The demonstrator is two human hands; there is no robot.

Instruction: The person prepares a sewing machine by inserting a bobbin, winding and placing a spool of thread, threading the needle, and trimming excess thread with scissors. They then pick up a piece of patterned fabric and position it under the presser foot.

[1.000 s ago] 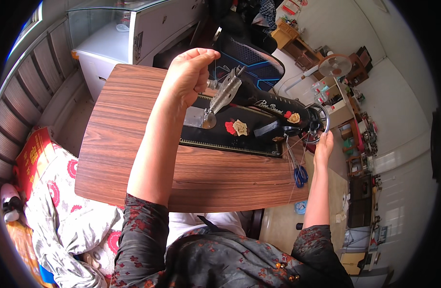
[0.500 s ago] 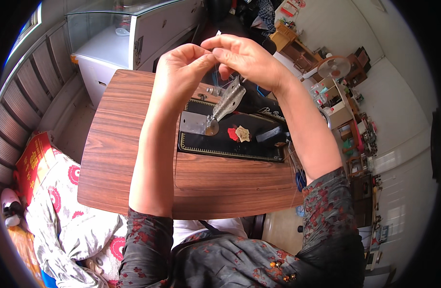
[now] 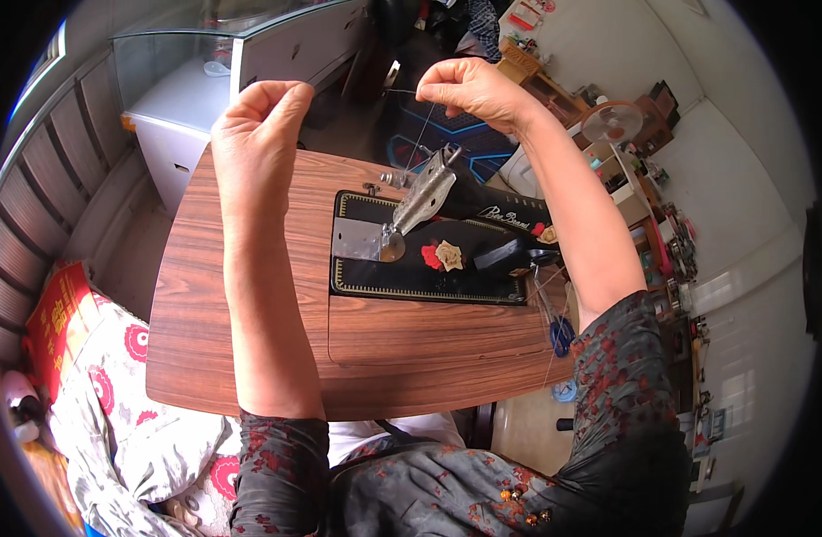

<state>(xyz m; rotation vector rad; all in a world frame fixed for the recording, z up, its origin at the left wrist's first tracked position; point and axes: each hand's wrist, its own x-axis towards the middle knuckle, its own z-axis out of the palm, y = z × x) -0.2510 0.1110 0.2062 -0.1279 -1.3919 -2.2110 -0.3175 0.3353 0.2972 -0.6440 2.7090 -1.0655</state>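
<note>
My right hand [image 3: 472,93] is raised above the far edge of the table, thumb and fingers pinched on a dark thread [image 3: 423,131]. The thread drops from those fingertips to the head of a black sewing machine [image 3: 429,190]; a short piece also sticks out leftward from them. Well to the left, at about the same height, my left hand [image 3: 261,134] is closed with thumb pressed to fingers. Whatever it pinches, if anything, is too fine to see. The machine's black bed [image 3: 393,279] carries a red and cream flower picture, with a metal plate [image 3: 357,240] at its left end.
The machine sits in a wood-grain table [image 3: 223,340]. A blue object [image 3: 561,337] lies at its right edge among loose threads. A glass-topped white cabinet [image 3: 174,134] stands far left, patterned cloth [image 3: 133,430] near left. A fan [image 3: 612,121] stands at the far right.
The hands were together above the machine and have parted. My left hand moved left and slightly down; my right hand moved a little right, with thread still at its fingertips.
</note>
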